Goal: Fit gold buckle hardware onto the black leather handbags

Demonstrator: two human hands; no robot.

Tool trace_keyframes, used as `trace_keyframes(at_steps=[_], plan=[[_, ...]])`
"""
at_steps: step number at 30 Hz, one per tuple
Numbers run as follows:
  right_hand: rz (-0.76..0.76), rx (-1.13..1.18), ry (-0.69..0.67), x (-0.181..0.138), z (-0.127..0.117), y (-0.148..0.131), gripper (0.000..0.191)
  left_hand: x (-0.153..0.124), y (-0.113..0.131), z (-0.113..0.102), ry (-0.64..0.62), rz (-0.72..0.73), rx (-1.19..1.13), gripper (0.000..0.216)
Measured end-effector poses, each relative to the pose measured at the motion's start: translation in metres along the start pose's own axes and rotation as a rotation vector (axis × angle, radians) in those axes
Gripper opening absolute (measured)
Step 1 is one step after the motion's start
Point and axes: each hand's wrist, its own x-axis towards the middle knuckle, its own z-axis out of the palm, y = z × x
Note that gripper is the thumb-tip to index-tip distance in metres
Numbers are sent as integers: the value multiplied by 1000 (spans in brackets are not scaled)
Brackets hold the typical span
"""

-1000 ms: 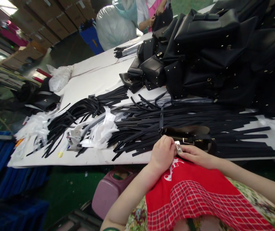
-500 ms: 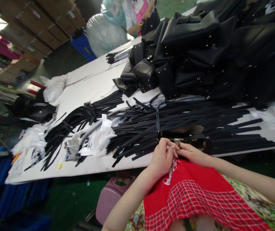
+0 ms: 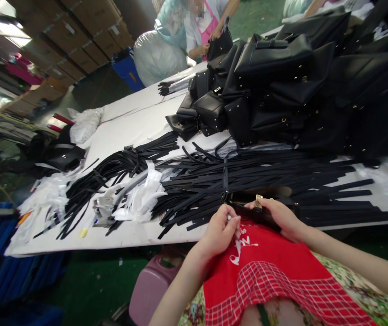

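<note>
My right hand [image 3: 284, 218] grips the front edge of a black bag [image 3: 241, 197], with its thumb and fingers by a gold-coloured metal clasp [image 3: 259, 201]. Much of this bag is hidden behind the hand and against the red apron [image 3: 265, 244]. Just left of it, my left hand [image 3: 221, 230] is closed, its fingers curled around a small whitish thing [image 3: 229, 218] too small to name. The left hand is apart from the clasp. Under and behind the bag lies a tied bundle of black straps [image 3: 194, 179] on the white table [image 3: 122, 117].
A high heap of black bags [image 3: 272, 59] covers the table's back right. Left lie another strap bundle [image 3: 109, 163], white wrapping scraps [image 3: 143, 194] and a yellow roll [image 3: 83, 232]. A co-worker [image 3: 210, 27] holds a black bag across the table. A mauve chair [image 3: 149, 290] stands below the edge.
My hands have moved apart: the left has drawn back from the clasp, while the right has shifted onto the bag's edge beside it. The whole view has tilted slightly.
</note>
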Motion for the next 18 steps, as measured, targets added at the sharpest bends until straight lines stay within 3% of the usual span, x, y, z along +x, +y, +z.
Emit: trace_keyframes(at_steps=[4, 8, 12, 16, 18], plan=[[-44, -13, 18, 1, -2, -1, 43, -5, -22, -26, 207, -20, -16, 14], [-92, -100, 52, 11, -12, -3, 48, -4, -36, -40, 323, -45, 25, 21], [-226, -482, 95, 30, -49, -3, 50, -7, -58, -45, 419, -80, -77, 23], [-363, -947, 420, 54, -98, 2, 49, -3, -103, -56, 445, -175, -302, 27], [-440, -1154, 472, 64, -110, 9, 63, -1, -123, -61, 547, -192, -393, 35]])
